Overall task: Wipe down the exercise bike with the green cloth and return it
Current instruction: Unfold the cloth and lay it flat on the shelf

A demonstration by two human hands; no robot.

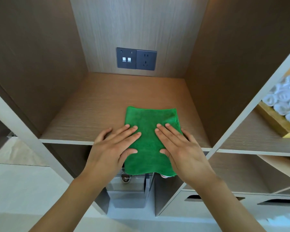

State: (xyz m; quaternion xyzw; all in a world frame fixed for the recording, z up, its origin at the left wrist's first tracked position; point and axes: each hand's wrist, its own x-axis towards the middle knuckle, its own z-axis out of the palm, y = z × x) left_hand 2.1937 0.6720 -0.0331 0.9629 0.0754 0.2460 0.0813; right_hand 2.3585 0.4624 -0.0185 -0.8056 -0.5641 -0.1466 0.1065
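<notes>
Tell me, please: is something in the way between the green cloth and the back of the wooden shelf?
Nothing visible: the shelf board behind the folded green microfibre cloth is bare up to the back panel.

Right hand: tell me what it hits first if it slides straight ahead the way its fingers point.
The right hand points up-left across the green cloth; beyond it, bare shelf, then probably the back wall's socket plate.

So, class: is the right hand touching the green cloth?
Touching. The head view shows the right hand lying flat on the green cloth, fingers straight and no gap visible.
</notes>
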